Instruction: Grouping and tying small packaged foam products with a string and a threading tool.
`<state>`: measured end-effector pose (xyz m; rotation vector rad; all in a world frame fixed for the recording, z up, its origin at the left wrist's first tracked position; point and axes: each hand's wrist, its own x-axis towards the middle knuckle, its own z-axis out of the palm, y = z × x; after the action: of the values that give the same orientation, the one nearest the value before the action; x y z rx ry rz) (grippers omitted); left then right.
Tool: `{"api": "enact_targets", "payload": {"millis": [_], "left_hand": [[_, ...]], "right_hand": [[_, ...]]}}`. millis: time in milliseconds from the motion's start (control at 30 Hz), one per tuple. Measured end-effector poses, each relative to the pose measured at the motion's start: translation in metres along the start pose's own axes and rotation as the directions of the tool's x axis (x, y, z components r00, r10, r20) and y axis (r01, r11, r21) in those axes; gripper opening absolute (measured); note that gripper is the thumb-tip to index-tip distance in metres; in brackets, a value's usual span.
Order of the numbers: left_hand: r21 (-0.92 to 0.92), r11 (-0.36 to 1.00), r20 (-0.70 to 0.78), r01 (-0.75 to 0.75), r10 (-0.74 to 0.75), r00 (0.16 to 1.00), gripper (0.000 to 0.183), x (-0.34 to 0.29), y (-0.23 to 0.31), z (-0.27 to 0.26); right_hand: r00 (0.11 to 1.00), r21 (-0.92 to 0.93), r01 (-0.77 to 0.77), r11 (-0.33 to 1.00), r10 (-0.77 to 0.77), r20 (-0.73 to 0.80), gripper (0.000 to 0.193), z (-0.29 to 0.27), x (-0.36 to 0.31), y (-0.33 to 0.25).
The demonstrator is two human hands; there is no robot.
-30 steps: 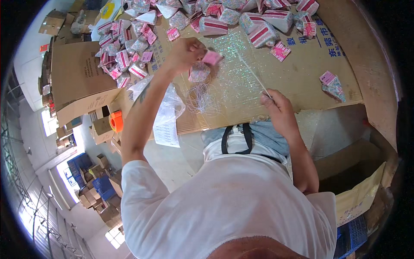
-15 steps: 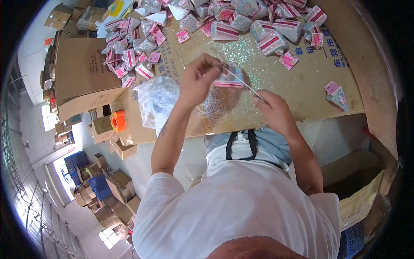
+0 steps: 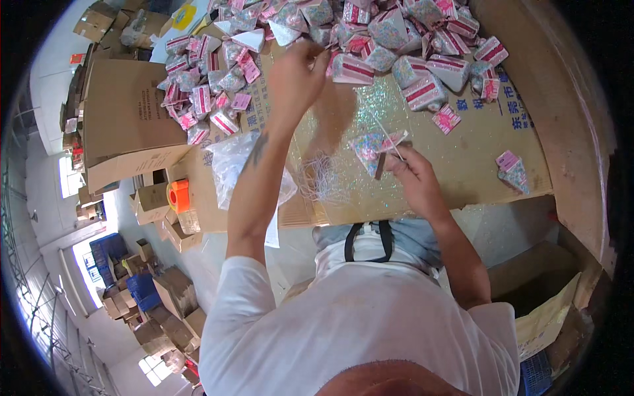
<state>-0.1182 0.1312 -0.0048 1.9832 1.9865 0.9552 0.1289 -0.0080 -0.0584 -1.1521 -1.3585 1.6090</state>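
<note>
My right hand [image 3: 415,177] is closed around a thin white rod [image 3: 388,134], which slants up to the left. A glitter-covered cake-slice-shaped piece [image 3: 365,148] also hangs at its fingers, tilted. My left hand [image 3: 300,71] reaches to the near edge of the pile of similar wrapped cake slices [image 3: 389,28]. Its fingers are pinched beside a pink tag and a white-and-pink slice [image 3: 352,69]; what they hold, if anything, is hidden. A tangle of thin white strings [image 3: 322,178] lies below, near the table edge.
A crumpled clear plastic bag [image 3: 228,175] lies partly under my left forearm. One slice [image 3: 514,173] sits apart at the right, and a loose pink tag [image 3: 446,119] lies near the pile. An orange tape dispenser [image 3: 177,196] and cardboard boxes [image 3: 132,99] stand at the left.
My left hand has left the rod and moved up to the pile. The glittery slice, earlier between my hands, is now with my right hand, slightly lower and tilted.
</note>
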Motion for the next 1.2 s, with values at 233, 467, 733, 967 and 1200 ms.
{"api": "enact_targets", "payload": {"millis": [233,467,733,967,1200], "left_hand": [[0.422,0.906,0.198,0.021,-0.114,0.974,0.029,0.060,-0.038,0.042],[-0.722,0.531,0.334,0.444,-0.294,0.896,0.011,0.047,-0.045,-0.007],[-0.933,0.044,0.342,0.357,-0.193,0.920,0.008,0.013,-0.006,-0.060],[-0.797,0.433,0.443,0.422,-0.058,0.895,0.005,-0.030,0.016,-0.064],[-0.645,0.638,0.533,0.421,-0.018,0.846,0.002,-0.062,0.037,-0.066]], "right_hand": [[0.998,-0.190,-0.062,0.980,0.064,0.004,0.026,-0.009,0.000,-0.006],[0.999,-0.166,-0.039,0.985,0.041,0.005,0.030,-0.020,0.012,-0.001],[0.998,-0.182,-0.052,0.982,0.055,0.012,0.028,-0.024,0.009,-0.013],[0.999,-0.275,0.003,0.962,0.006,0.033,0.029,-0.013,0.006,-0.020],[0.998,-0.317,0.008,0.948,0.014,0.068,0.029,-0.012,-0.006,-0.004]]}}
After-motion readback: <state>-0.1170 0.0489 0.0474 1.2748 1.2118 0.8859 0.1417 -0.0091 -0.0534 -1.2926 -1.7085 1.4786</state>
